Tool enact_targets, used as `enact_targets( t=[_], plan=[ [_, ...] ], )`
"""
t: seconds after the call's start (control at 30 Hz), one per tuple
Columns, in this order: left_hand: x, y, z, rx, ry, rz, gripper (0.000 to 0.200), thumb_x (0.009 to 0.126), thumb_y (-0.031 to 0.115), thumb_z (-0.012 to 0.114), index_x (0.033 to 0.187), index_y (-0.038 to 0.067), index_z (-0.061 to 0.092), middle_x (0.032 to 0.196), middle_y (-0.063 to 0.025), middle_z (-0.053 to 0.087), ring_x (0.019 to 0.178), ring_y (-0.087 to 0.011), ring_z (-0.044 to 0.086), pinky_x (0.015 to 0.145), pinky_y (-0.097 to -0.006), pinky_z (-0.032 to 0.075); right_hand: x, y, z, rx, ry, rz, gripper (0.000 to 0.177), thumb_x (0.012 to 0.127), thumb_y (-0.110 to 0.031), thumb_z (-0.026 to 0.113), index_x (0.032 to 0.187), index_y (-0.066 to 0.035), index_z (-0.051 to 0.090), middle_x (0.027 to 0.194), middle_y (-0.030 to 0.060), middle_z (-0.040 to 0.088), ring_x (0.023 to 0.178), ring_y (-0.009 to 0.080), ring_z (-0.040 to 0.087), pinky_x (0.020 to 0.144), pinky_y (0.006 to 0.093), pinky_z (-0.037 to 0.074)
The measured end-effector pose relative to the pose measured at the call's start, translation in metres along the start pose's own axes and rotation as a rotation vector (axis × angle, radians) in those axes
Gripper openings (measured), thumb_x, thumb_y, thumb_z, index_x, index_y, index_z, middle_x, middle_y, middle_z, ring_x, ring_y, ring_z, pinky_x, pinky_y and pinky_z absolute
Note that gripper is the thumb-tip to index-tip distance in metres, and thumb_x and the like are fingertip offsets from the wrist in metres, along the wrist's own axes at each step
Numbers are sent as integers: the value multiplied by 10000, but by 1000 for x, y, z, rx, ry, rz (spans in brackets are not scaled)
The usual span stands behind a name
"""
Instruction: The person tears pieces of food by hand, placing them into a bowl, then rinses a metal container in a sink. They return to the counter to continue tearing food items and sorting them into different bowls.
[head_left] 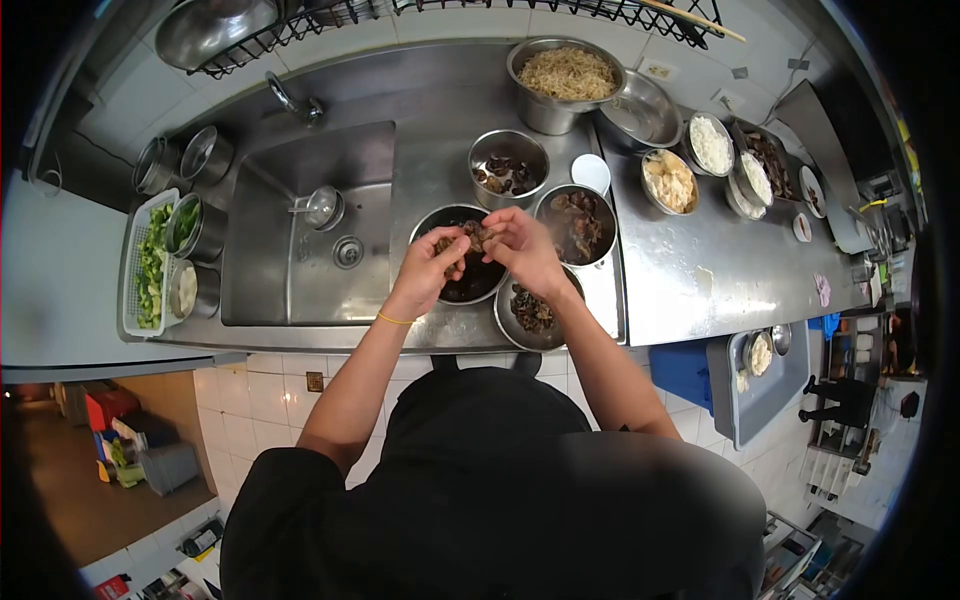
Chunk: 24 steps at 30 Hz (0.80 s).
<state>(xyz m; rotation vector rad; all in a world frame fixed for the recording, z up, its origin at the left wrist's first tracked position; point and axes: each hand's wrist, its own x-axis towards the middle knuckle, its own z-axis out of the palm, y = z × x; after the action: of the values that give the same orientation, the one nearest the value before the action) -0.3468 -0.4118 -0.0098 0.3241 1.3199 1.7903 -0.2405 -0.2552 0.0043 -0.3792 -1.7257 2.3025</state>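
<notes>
My left hand and my right hand meet above a round metal pot of dark contents. Between their fingertips is a brown, lumpy piece of food, pinched from both sides; its exact kind I cannot make out. Behind it stands a metal pot with dark brown pieces at its bottom. To the right is a bowl of brown chunks in liquid. A bowl of dark chopped pieces sits nearer me, partly covered by my right forearm.
A sink with a ladle lies left, beside a basket of green vegetables. Behind are a large pot of noodles and a white lid. Several filled bowls, including one of pale yellow pieces, stand right.
</notes>
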Motion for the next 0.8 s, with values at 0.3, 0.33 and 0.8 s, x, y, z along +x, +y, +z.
enact_targets(
  t=[0.3, 0.33, 0.8],
  plan=[
    [-6, 6, 23, -89, 17, 107, 148, 952, 118, 640, 1062, 23, 613, 839, -24, 622, 686, -74, 550, 565, -232, 437, -18, -1, 13, -504, 179, -366, 194, 818, 66, 647, 995, -13, 652, 953, 73, 665, 925, 179, 633, 779, 304, 510],
    [-6, 3, 24, -107, 23, 118, 146, 957, 118, 632, 1065, 21, 621, 853, -29, 632, 696, -78, 559, 571, -230, 443, -20, -1, 13, -658, 177, -554, 186, 800, 54, 671, 975, -9, 668, 952, 82, 678, 953, 208, 637, 794, 320, 507],
    [-5, -2, 35, -4, -44, 193, 198, 946, 128, 651, 1071, -21, 690, 966, -55, 690, 852, -88, 614, 759, -230, 496, -39, -39, 9, -614, 259, -280, 240, 792, -121, 772, 984, -16, 674, 852, 99, 654, 752, 216, 619, 654, 321, 494]
  ],
)
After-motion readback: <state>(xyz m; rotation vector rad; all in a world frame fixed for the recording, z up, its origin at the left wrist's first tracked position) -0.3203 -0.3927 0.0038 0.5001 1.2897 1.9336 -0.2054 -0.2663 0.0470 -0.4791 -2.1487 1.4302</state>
